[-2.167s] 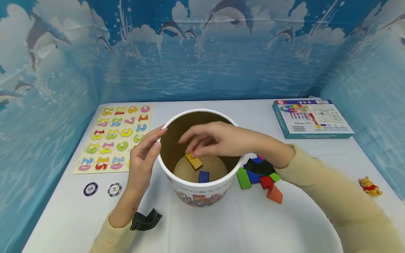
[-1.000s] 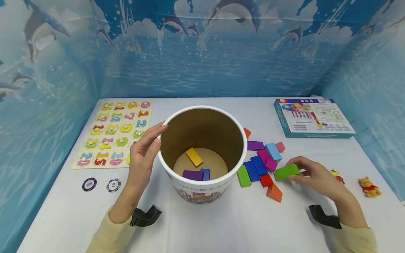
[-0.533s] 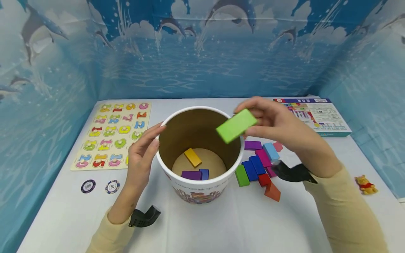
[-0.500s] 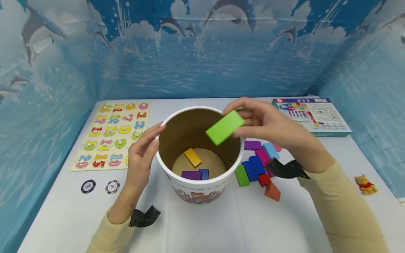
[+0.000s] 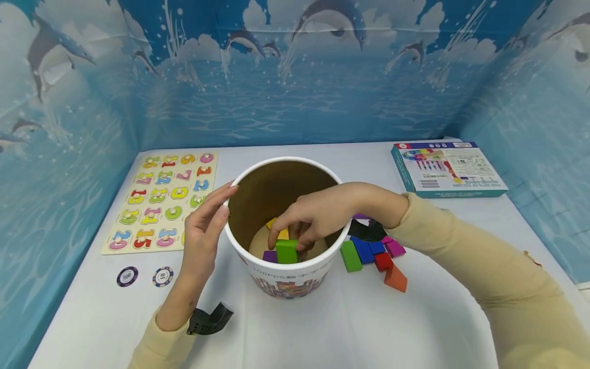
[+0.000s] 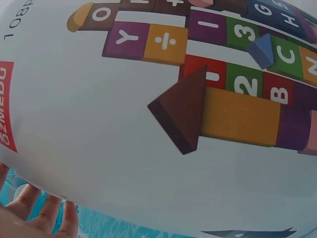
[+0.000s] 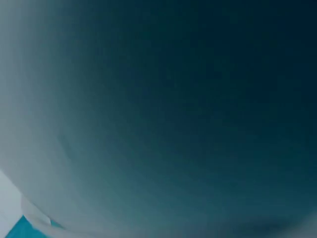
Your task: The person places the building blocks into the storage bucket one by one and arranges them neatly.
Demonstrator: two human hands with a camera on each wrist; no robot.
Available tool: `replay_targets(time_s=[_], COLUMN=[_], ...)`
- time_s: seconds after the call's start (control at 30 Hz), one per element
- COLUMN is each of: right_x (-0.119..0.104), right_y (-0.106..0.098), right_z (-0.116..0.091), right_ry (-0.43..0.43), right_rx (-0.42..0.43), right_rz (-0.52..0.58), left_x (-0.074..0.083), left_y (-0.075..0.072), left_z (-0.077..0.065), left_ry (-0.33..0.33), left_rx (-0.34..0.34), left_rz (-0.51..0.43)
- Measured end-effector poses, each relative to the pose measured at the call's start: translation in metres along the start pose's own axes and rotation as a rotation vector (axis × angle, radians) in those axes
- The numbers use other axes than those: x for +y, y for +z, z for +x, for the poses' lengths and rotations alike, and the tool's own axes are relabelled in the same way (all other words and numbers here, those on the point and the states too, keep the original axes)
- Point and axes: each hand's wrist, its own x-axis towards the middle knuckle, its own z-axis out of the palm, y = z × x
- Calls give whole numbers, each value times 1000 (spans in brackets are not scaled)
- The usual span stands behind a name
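Bucket (image 5: 292,283) stands mid-table (image 5: 286,338); your left hand (image 5: 201,233) rests relaxed fingers on its rim. Low inside, your right hand (image 5: 318,215) grasps a green block (image 5: 287,251). Loose blocks (image 5: 363,251) lie just right of the bucket. Number board (image 5: 166,205) occupies the table's far left corner; flat box (image 5: 454,171), far right.

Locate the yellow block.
In the head view, the yellow block sits inside the bucket, beyond the green block and partly hidden by the right grip.
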Motion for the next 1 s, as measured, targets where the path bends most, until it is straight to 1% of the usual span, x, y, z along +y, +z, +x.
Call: replay_targets(time_s=[0.07, 0.13, 0.17, 0.23, 0.3, 0.33, 0.37, 0.4, 0.43, 0.47, 0.5, 0.53, 0.57, 0.6, 0.63, 0.67, 0.7, 0.73, 0.77, 0.8, 0.9, 0.93, 1.0], right_x=[0, 0, 1, 3, 11, 17, 27, 39, 53, 68, 85, 105, 126, 142, 157, 170, 179, 186, 190, 189, 189, 189, 190], right_y=[0, 1, 2, 7, 17, 24, 32, 41, 51, 61, 72, 83, 95, 106, 117, 127, 135, 141, 145, 147, 144, 141, 138], right_z=[-3, -12, -20, -42, -71, -86, -101, -115, -127, -137, -144, -149, -153, -154, -153, -152, -150, -148, -145, -140, -126, -122, -116], right_ry=[-47, -133, -186, -312, -420, -453, -458, -422, -351, -240, -114, 44, 207, 367, 493, 595, 671, 735, 766, 791, 830, 846, 870], right_rx=[93, 225, 300, 460, 643, 737, 837, 937, 1036, 1130, 1196, 1242, 1257, 1252, 1234, 1206, 1171, 1147, 1127, 1113, 1085, 1091, 1104], right_rz=[28, 92, 123, 183, 222, 237, 246, 265, 273, 273, 280, 289, 299, 315, 324, 341, 355, 363, 359, 338, 184, 137, 77], left_x=[0, -1, -1, -1, -1, -1, -1, 0, 0, 0, 1, 1, 1, 1, 1, 1, 1, 1, 1, 1, 2, 2, 2], left_y=[0, 0, 0, 0, 0, 0, 0, 0, 0, 0, 0, 0, 0, 1, 1, 1, 1, 1, 1, 1, 1, 0, 1], left_z=[0, 0, 0, 0, 0, 0, 0, 0, 1, 1, 1, 2, 2, 2, 2, 1, 1, 1, 1, 1, 1, 2, 3], left_ry=[0, -1, -3, -6, -6, -5, -4, -1, 0, 1, 2, 1, 0, -2, -4, -6, -7, -9, -9, -8, 0, 3, 8], left_rx=[0, 0, 1, 2, 3, 2, 1, 0, -2, -2, -3, -3, -2, -1, -1, -1, -2, -3, -3, -3, -1, 0, -4], left_rz=[1, -3, -4, -3, -4, -2, 1, 2, 2, 3, 1, 1, -3, -6, -6, -7, -9, -9, -8, -6, -3, -4, -7])
